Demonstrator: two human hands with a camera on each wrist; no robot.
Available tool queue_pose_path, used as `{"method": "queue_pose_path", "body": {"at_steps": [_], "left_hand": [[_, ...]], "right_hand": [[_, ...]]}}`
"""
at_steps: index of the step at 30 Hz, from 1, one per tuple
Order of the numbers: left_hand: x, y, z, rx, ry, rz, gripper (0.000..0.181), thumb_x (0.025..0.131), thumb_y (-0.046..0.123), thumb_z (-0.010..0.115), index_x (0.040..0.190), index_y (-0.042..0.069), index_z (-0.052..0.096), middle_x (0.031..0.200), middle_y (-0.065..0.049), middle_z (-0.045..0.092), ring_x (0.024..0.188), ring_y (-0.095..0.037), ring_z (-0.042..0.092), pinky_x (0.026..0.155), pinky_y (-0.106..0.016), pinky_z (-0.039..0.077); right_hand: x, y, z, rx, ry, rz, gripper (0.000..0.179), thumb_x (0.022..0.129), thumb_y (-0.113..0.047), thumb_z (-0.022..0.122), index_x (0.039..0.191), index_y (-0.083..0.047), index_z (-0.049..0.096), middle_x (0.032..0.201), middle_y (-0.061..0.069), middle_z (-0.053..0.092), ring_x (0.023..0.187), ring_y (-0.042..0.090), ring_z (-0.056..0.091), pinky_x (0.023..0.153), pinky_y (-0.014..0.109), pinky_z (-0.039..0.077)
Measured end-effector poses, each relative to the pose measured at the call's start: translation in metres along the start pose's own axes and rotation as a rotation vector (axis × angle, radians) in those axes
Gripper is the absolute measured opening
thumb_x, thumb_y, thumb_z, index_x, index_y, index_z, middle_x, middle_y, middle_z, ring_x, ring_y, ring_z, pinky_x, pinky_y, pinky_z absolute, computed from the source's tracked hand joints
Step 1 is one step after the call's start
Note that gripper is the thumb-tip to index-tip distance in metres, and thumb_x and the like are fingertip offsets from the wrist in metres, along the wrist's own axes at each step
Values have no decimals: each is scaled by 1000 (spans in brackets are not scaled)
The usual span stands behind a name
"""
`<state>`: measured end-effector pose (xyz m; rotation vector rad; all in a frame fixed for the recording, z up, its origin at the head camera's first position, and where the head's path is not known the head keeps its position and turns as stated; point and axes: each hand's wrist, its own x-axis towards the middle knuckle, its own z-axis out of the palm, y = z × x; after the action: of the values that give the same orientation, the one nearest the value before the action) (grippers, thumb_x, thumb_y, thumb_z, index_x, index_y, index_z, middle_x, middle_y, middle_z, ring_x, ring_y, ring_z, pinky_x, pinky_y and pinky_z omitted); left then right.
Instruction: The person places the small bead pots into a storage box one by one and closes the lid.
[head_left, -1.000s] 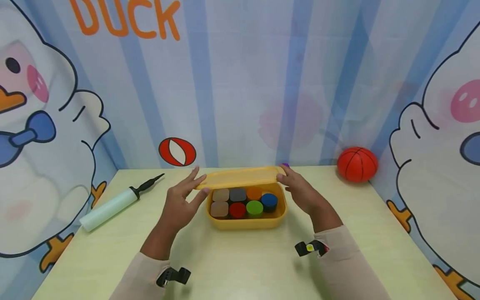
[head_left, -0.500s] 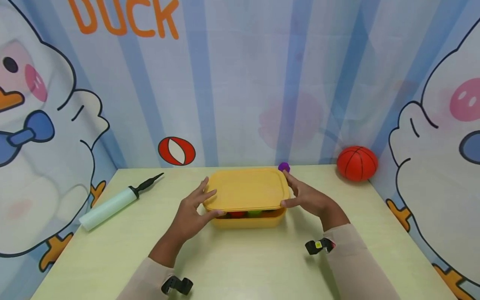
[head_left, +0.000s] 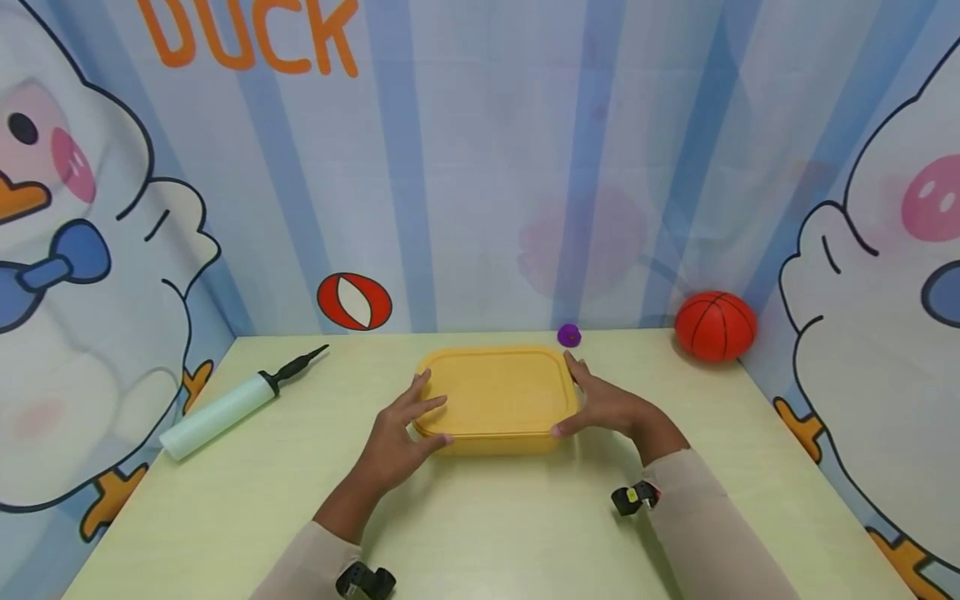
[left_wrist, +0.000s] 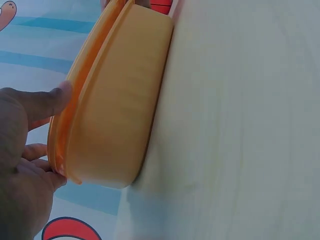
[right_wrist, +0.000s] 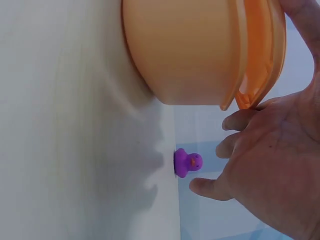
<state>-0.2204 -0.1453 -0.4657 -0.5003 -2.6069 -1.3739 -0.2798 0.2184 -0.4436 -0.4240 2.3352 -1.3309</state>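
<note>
A yellow lid (head_left: 495,387) lies over a yellow plastic box (head_left: 498,447) on the table, covering what is inside. My left hand (head_left: 393,442) grips the lid's left end, thumb at the front corner and fingers along the far side. At the opposite end, my right hand (head_left: 617,410) holds the lid between thumb and fingers. From the left wrist, the lid's rim (left_wrist: 82,65) stands slightly off the box wall (left_wrist: 117,100). A narrow gap also shows between the lid (right_wrist: 275,47) and the box (right_wrist: 180,55) in the right wrist view.
Behind the box sits a small purple rubber duck (right_wrist: 182,163). A pale green hand pump (head_left: 221,417) with a black nozzle lies at the left. A red basketball-patterned ball (head_left: 716,327) rests in the back right corner, against the duck-printed curtain (head_left: 487,167).
The lid has come down from tilted to nearly flat over the box, hiding the coloured round-topped pieces inside. Both hands have moved toward me with it, and the purple duck has come into fuller view.
</note>
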Motion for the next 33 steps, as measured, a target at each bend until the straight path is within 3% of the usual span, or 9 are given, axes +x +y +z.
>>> {"method": "queue_pose_path", "body": {"at_steps": [11,16,19,23,30,33], "left_hand": [[0,-6,1,33,-48,8,60,90,8,89,147,5,69,179,-10,36,170,-34,23,131,-53,35],[-2,-15,-7,123,-110,22,64,96,21,86,154,6,63,179,-18,33,170,-41,19,132,-70,24],[-4,-20,-12,189,-139,-12,70,101,35,80,161,8,55,181,-18,28,170,-44,17,131,-78,13],[-2,-22,-13,265,-197,-64,79,108,49,67,170,8,39,184,-14,18,172,-41,10,130,-81,3],[-4,-22,-8,307,-243,-84,85,111,53,58,175,12,22,186,-9,9,172,-45,2,128,-84,0],[-10,-26,-9,312,-228,-107,86,112,57,54,177,18,15,186,-9,3,172,-47,0,126,-86,-1]], "right_hand": [[7,4,7,-55,9,69,151,75,-36,98,176,-14,-13,181,21,-23,170,40,-21,133,71,-9],[10,7,9,-62,-14,70,149,77,-39,97,176,-14,-11,182,23,-19,170,43,-17,134,71,-6],[10,9,9,-78,-28,61,148,78,-42,96,176,-14,-11,182,24,-19,170,44,-17,134,72,-6],[11,11,6,-109,-26,47,148,78,-46,95,176,-14,-12,183,22,-15,170,43,-17,134,71,-5],[5,18,7,-77,-21,35,147,80,-45,94,175,-10,-13,184,21,-14,171,45,-13,135,71,-2],[0,24,9,-66,-11,37,148,81,-47,94,175,-9,-14,183,22,-14,170,47,-13,134,72,-1]]}}
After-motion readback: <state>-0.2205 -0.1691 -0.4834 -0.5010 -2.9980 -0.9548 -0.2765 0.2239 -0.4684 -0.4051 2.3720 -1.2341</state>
